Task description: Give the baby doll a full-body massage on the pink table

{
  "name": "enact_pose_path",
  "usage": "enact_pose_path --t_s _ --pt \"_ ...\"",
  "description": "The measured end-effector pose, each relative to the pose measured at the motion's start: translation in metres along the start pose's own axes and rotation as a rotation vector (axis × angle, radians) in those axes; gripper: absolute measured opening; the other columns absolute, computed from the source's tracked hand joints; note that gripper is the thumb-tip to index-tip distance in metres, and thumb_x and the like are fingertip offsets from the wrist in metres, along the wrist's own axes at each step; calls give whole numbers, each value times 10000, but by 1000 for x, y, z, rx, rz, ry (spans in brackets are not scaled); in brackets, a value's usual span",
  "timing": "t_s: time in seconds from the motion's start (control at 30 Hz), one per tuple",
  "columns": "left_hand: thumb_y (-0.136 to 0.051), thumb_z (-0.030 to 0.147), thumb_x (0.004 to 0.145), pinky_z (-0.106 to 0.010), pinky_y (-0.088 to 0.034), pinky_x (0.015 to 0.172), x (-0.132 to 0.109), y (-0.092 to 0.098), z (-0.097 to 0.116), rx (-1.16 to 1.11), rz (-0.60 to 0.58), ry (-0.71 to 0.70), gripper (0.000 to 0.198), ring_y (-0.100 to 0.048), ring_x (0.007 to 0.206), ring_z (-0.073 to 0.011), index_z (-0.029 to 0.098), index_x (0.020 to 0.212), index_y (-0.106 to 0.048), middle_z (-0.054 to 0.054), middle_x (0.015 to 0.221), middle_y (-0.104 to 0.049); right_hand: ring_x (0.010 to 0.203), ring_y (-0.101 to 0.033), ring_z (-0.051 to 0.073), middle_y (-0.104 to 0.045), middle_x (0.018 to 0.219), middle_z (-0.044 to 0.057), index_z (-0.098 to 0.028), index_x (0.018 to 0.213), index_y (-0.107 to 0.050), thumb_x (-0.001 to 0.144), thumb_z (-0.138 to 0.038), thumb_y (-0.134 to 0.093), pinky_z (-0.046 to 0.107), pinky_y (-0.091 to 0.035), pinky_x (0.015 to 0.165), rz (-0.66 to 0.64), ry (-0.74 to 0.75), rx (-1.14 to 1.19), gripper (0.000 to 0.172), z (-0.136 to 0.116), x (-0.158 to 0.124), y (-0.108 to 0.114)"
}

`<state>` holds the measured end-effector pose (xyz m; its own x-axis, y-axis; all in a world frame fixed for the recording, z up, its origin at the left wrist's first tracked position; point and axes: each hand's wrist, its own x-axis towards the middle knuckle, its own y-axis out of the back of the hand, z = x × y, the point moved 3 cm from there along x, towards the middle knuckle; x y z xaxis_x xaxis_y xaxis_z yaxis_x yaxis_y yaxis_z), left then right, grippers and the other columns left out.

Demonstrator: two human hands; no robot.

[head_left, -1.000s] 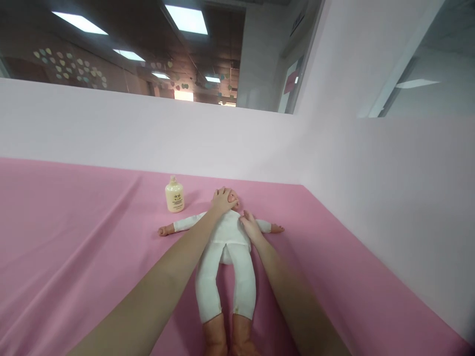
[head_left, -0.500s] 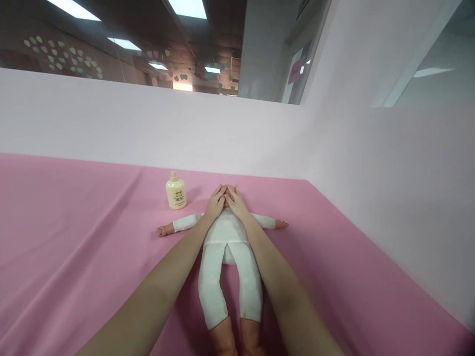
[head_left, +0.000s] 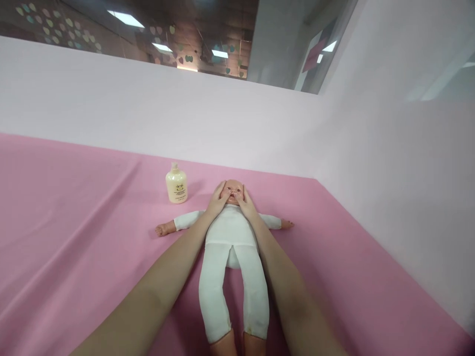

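A baby doll [head_left: 230, 227] in a white top and trousers lies on its back on the pink cloth, arms spread to both sides. My left hand [head_left: 218, 199] rests along the left side of the doll's face, fingers stretched up by the temple and thumb on the cheek beside the nose. Mirroring it, my right hand [head_left: 245, 200] lies along the right side with its thumb on the other cheek. Both hands are open against the face. Forehead, eyes and mouth show between them; the cheeks are partly covered.
A cream-yellow pump bottle [head_left: 177, 185] stands upright left of the doll's head. The pink cloth [head_left: 92, 212] has long folds at left. White walls [head_left: 148, 113] rise behind and to the right, with a window [head_left: 208, 39] above the back one.
Both hands have parted from over the middle of the doll's face to its two sides, uncovering the eyes and forehead. The view has shifted slightly.
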<state>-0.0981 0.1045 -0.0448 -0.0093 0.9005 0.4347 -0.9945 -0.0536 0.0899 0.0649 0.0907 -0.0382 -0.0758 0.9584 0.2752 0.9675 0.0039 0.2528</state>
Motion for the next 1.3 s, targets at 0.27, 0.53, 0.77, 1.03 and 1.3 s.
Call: enact_pose_path --t_s 0.27,0.53,0.77,1.03,1.3 --pt "-543 412 978 -421 -220 1311 -2 1 11 32 -42 -131 529 -332 1565 -252 210 1464 -599 -97 1644 -438 1624 -177 212 -212 1739 15 -240 1620 -381 888 -743 -554 371 -127 1329 -22 159 -84 904 -13 -4 1" --pt "-634 412 938 -439 -202 1318 1 1 -1 15 26 43 669 -327 1567 -290 193 1552 -479 -112 1664 -406 1601 -259 268 -328 1696 73 -182 1673 -220 841 -728 -644 406 -158 1330 23 -175 -39 1082 -2 -2 2" --pt "-511 418 983 -430 -206 1316 -2 1 10 58 -51 -199 495 -300 1579 -251 198 1405 -647 -98 1626 -465 1628 -157 208 -316 1708 5 -250 1541 -518 895 -775 -518 352 -118 1331 -30 205 -68 832 -22 -8 -2" --pt "-648 431 927 -419 -219 1310 2 1 -3 -10 21 69 700 -320 1571 -283 169 1552 -474 -132 1671 -389 1600 -263 255 -299 1709 60 -193 1678 -195 858 -732 -619 398 -181 1327 13 -126 -13 1070 -2 -2 1" --pt "-575 487 970 -431 -239 1304 1 2 -2 96 1 -74 608 -330 1568 -259 214 1512 -533 -107 1660 -412 1623 -184 231 -255 1725 28 -220 1650 -312 860 -850 -494 381 -134 1335 -27 98 -44 1027 -6 -1 -1"
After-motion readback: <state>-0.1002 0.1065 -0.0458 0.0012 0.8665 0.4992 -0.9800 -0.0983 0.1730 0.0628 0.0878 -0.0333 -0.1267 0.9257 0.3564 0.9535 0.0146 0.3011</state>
